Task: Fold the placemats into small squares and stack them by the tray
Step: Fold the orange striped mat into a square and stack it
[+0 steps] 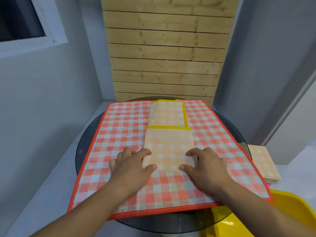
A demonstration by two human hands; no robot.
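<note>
1. Reaching in nearest, the left hand (131,166) pinches the near-left corner of the peach checked placemat (168,144), with the thumb at its near edge and the fingers curled.
2. This placemat, folded into a long yellow-bordered strip, lies on the spread red-and-white checked placemat (119,130) covering the round dark glass table (85,147), probably as a flat work surface.
3. The right hand (205,166) grips the near-right corner likewise; the paired hold suits folding the strip's near end away into a square.
4. The stack of folded placemats (261,161) waits beside the yellow plastic tray (294,207), where finished squares belong.
</note>
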